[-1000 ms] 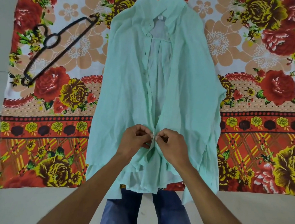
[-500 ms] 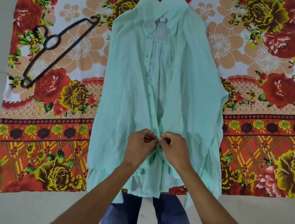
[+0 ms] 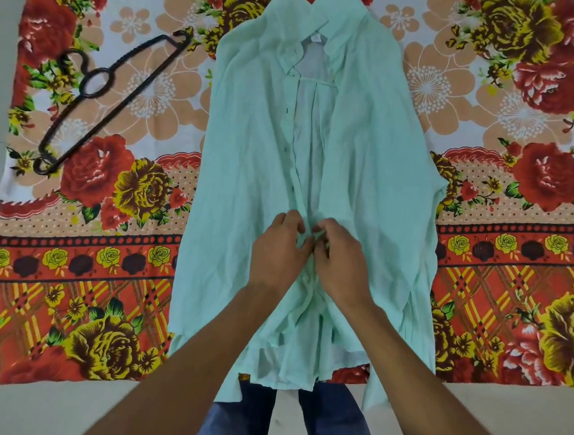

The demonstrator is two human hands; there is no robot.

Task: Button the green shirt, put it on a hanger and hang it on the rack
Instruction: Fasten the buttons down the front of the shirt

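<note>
Bright, even, soft light; faint shadows, slight blur, wide-angle bowing at edges

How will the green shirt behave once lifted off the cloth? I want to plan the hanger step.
The green shirt looks thin, since it wrinkles and bunches around the left hand and right hand; it will probably go limp and sag. The front is open above the hands, so the panels may swing apart. It likely weighs little, and the black hanger should bear it.

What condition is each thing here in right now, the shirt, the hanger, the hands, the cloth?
Pale green button-up shirt: flat, front open above the hands.
Black plastic hanger: lying unused, left of the shirt.
Left hand: pinching the shirt's front edge.
Right hand: pinching the opposite edge.
Floral red and orange cloth: spread under everything.
</note>
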